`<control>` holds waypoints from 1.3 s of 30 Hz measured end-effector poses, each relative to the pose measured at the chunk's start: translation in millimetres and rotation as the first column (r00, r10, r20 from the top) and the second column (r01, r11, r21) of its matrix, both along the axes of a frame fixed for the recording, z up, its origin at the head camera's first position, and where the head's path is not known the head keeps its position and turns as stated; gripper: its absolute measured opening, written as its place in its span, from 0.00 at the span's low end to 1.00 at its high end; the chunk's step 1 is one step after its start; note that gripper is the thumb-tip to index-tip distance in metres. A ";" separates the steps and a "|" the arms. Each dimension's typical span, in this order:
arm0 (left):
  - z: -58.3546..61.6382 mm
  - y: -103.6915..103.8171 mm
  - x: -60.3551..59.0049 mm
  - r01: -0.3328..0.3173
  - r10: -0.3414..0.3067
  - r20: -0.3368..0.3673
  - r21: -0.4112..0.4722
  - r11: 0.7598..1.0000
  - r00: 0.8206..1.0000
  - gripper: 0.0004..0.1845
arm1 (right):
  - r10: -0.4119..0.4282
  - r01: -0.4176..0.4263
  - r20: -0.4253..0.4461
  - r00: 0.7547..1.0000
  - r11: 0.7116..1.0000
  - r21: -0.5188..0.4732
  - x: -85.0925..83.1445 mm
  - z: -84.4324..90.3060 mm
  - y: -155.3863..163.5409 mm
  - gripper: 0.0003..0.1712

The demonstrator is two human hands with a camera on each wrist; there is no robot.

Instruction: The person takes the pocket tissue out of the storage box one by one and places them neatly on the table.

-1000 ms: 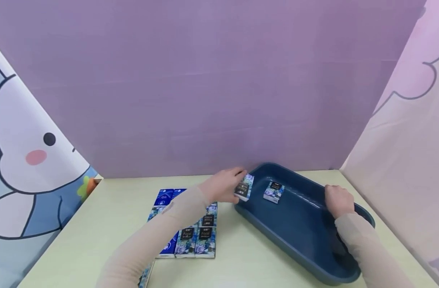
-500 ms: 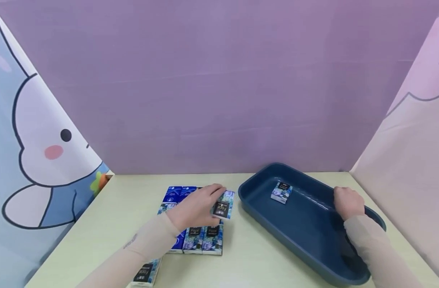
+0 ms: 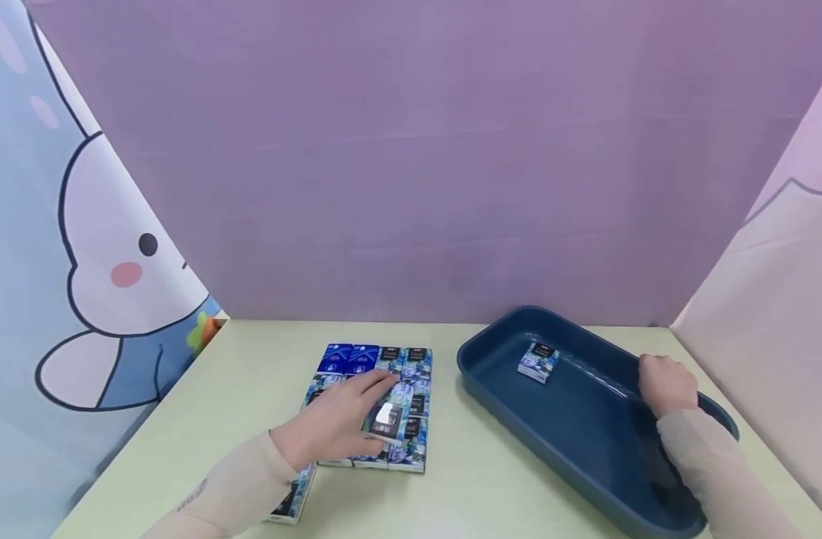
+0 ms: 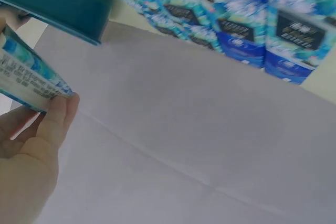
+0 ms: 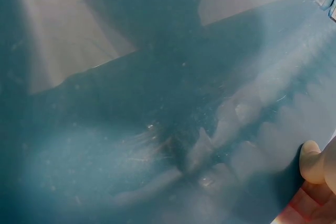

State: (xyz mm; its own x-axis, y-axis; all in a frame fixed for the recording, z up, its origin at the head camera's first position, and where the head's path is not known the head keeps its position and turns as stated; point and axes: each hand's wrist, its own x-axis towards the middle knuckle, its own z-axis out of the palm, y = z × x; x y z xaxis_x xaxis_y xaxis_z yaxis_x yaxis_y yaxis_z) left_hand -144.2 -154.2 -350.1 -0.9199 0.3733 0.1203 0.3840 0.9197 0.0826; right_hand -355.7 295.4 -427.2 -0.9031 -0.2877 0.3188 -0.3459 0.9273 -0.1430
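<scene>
— 1 pack (image 3: 388, 416) sits pinched in your left hand (image 3: 337, 423), low over the packs (image 3: 377, 404) on the table (image 3: 202, 419). Why?
— Likely lining it up. Your right hand (image 3: 665, 383) curls over the tray (image 3: 586, 442) rim, probably steadying it; 1 pack (image 3: 538, 361) lies inside.

The tissue packs (image 3: 384, 397) under my left hand (image 3: 337, 423) carry dark labels, but I can't read any print on them.
</scene>
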 end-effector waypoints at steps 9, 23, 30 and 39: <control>-11.5 -13.0 25.0 0.025 -0.025 -0.030 0.010 1.000 0.999 0.46 | -0.001 0.001 0.008 1.000 1.000 -0.012 -1.6 -4.6 5.5 0.08; -33.1 -22.9 58.7 -0.041 0.042 0.144 -0.011 0.999 0.989 0.46 | -0.005 0.005 0.005 1.000 1.000 -0.010 -0.2 -3.2 2.6 0.08; -43.0 -22.6 69.2 -0.156 0.157 0.323 -0.030 0.987 0.933 0.46 | -0.002 0.002 -0.002 1.000 1.000 -0.007 -0.6 -3.0 1.8 0.07; -56.7 -30.2 78.5 -0.142 0.124 0.377 0.021 0.990 0.918 0.50 | 0.016 -0.016 -0.013 1.000 1.000 -0.010 -1.9 -3.0 2.2 0.07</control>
